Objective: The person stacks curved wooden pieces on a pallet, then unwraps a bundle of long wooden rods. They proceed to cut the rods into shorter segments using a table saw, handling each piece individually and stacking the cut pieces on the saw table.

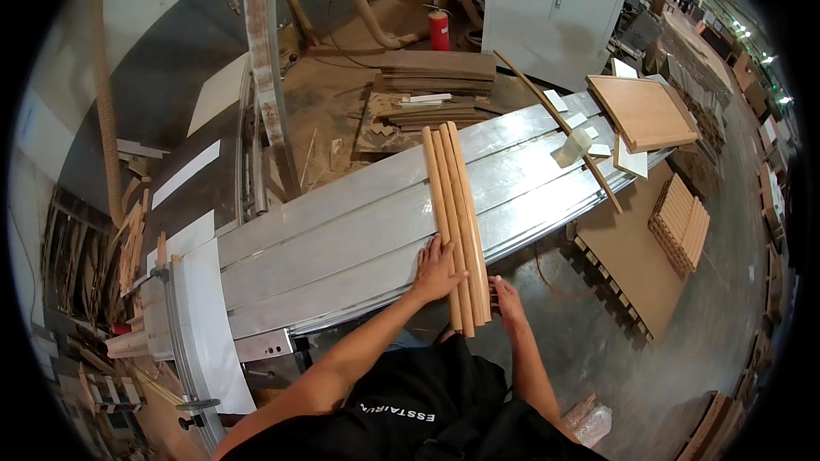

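Several long, rounded wooden strips [459, 205] lie side by side across the grey metal sliding table [342, 230], their near ends sticking out past its front edge. My left hand [437, 271] rests on the left side of the strips near that end, fingers stretched along them and thumb reaching over the top. At the right side of the bundle, my right hand [506, 300] is closed, its curled fingers touching the outermost strip. Part of its fingertips is hidden by the wood.
Wooden panels [641, 111] sit on the table's far right, beside a long thin bar [559, 124]. Bundled strips [680, 224] lie on a low board-covered stack [632, 256]. A metal fence [184, 350] stands left. Behind are scrap boards [436, 77] and a red extinguisher [438, 30].
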`<state>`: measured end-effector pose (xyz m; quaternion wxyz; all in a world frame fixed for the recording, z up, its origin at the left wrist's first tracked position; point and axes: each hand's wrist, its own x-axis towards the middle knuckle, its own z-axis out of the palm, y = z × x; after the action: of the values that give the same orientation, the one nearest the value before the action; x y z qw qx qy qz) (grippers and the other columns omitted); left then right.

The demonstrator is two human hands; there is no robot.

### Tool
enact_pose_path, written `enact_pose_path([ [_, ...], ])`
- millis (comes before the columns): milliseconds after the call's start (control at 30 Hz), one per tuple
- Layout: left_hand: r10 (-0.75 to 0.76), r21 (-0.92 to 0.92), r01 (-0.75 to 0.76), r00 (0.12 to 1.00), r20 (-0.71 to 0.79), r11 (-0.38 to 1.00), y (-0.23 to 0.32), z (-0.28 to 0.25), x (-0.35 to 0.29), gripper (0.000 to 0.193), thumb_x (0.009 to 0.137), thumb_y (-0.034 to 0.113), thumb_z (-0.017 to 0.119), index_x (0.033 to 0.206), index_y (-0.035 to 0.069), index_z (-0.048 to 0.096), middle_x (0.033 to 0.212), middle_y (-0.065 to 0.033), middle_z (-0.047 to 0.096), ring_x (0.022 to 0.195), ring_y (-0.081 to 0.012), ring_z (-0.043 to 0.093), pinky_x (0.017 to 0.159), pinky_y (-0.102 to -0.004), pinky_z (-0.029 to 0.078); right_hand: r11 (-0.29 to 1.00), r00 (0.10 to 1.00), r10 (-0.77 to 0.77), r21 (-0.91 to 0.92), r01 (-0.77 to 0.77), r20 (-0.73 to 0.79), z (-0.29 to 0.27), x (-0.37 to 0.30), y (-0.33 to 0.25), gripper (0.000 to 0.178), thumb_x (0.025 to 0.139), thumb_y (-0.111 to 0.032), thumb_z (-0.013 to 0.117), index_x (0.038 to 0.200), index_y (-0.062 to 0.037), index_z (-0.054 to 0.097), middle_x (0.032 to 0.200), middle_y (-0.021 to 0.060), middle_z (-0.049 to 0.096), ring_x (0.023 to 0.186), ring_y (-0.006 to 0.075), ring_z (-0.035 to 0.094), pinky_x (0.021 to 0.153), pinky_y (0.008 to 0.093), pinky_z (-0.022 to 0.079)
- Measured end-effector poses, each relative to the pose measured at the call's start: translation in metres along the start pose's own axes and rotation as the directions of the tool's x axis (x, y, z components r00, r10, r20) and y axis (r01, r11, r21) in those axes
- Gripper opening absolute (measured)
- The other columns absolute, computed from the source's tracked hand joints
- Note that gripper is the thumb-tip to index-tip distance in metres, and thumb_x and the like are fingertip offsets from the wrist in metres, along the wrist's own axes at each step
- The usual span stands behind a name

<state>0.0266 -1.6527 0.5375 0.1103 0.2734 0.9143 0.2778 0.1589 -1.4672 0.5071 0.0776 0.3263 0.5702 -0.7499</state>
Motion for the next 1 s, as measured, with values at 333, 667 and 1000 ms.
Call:
enact_pose_path([
  [333,-0.110,-0.062,0.101,0.982,-0.154,0.993,-0.003,-0.001,0.009,0.074,0.085,0.035,0.071,0.145,0.002,0.042,0.143,-0.0190,0.047,0.134,-0.0365,0.041,0.111,-0.0525,0.028,0.993,0.985,0.115,-0.033,-0.112,0.131,0.005,-0.081,0.053,0.046,0.101,-0.042,0.060,0.114,0.0017,0.067,0.095,0.0038,0.069,0.087,0.0122,0.062,0.081,0.0285,0.050],
  [667,0.223,0.048,-0.217,0.957,-0.184,0.975,-0.022,-0.013,0.036,0.064,0.083,0.040,0.071,0.133,0.005,0.056,0.145,-0.0237,0.040,0.134,-0.0408,0.037,0.107,-0.0587,0.028,0.957,0.951,0.282,0.101,-0.271,-0.123,0.037,-0.090,0.062,0.054,0.100,-0.051,0.056,0.101,0.0017,0.069,0.091,0.0062,0.068,0.083,0.0175,0.066,0.076,0.0312,0.052],
  [1000,0.300,-0.010,-0.302,0.951,-0.071,0.953,-0.039,-0.015,0.041,0.067,0.086,0.037,0.067,0.141,0.004,0.047,0.158,-0.0220,0.032,0.147,-0.0420,0.025,0.116,-0.0644,0.016,0.830,0.970,0.208,0.548,-0.107,-0.126,0.081,-0.108,0.062,0.039,0.104,-0.037,0.055,0.098,-0.0002,0.064,0.090,0.0076,0.067,0.088,0.0195,0.066,0.087,0.0330,0.054],
])
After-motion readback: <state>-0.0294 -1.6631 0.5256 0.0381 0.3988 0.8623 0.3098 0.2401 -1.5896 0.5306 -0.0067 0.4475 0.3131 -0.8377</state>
